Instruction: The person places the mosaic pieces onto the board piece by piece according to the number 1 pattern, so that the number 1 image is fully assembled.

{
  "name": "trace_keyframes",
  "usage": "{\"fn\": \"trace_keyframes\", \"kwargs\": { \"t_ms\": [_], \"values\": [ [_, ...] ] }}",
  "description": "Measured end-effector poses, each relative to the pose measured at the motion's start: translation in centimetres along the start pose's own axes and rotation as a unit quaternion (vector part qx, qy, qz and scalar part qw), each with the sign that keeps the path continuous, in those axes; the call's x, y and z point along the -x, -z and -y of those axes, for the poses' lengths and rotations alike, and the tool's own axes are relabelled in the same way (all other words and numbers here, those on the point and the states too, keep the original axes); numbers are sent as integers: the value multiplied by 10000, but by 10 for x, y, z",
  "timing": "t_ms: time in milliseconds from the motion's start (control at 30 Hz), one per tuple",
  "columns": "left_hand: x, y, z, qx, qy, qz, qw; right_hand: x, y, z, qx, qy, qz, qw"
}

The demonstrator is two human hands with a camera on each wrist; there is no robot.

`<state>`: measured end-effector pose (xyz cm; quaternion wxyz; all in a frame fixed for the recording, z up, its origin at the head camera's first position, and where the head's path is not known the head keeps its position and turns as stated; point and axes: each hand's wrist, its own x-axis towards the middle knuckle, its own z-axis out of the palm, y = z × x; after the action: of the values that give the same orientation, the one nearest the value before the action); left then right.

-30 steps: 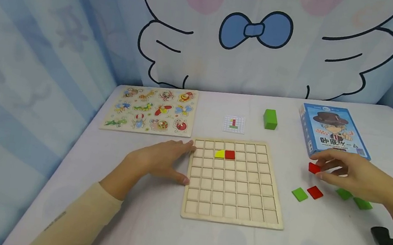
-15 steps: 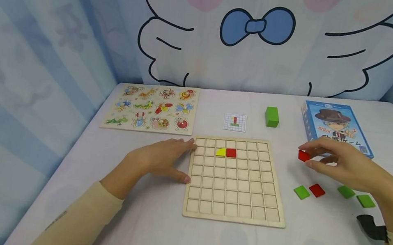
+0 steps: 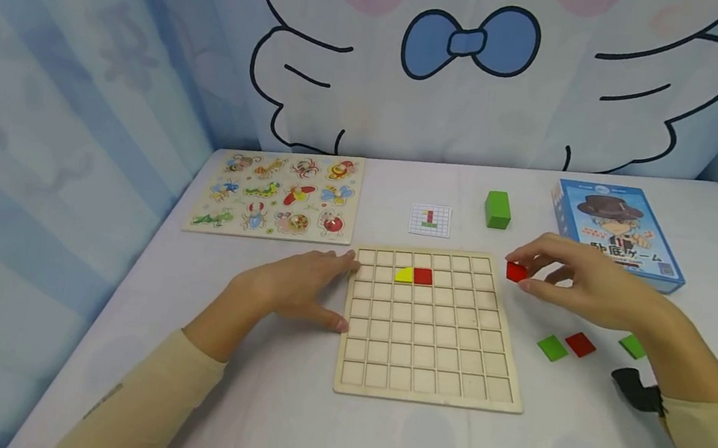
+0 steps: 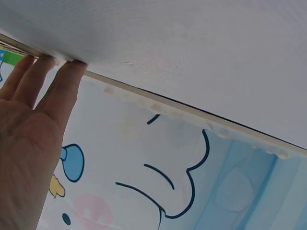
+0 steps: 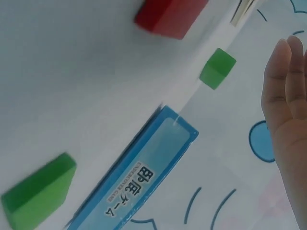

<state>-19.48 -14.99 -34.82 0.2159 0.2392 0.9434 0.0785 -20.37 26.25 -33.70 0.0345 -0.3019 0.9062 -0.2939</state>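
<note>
A pale wooden grid board (image 3: 427,377) lies on the table, with a yellow tile (image 3: 404,275) and a red square tile (image 3: 423,276) side by side in its second row. My left hand (image 3: 296,284) touches the board's left edge, thumb and fingers spread apart. In the left wrist view, the fingertips (image 4: 74,64) meet that edge. Just right of the board's upper right corner, my right hand (image 3: 583,280) pinches another red tile (image 3: 516,273) between thumb and fingers, above the table. The right wrist view shows the right hand (image 5: 290,96) but not the held tile.
Right of the board lie green tiles (image 3: 552,348) and a red tile (image 3: 581,345). Behind stand a blue game box (image 3: 625,221) and a green block (image 3: 498,210). A small pattern card (image 3: 431,220) and an insect puzzle board (image 3: 277,198) lie at the back.
My right hand has carried the pinched red tile leftward from beside the box to near the board. The left hand stays at the board's edge. The head view has shifted slightly.
</note>
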Motion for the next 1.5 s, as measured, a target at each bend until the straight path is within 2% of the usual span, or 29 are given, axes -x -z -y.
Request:
{"fn": "trace_keyframes", "kwargs": {
  "t_ms": [267,667,967,1233,1500],
  "values": [
    [-1,1,0,-38,33,6,10000,-20,-10,10,-313,168,331,9988],
    [-6,4,-1,-85,43,88,9999,-40,-25,22,-645,423,607,9952],
    [-8,5,1,-110,45,130,9998,-54,-39,32,-583,477,806,9939],
    [-5,3,-1,-94,129,111,9998,-67,-50,44,-316,331,1187,9919],
    [-4,0,-1,-84,190,68,9998,-75,-60,50,-192,445,1303,9903]
  ]
}}
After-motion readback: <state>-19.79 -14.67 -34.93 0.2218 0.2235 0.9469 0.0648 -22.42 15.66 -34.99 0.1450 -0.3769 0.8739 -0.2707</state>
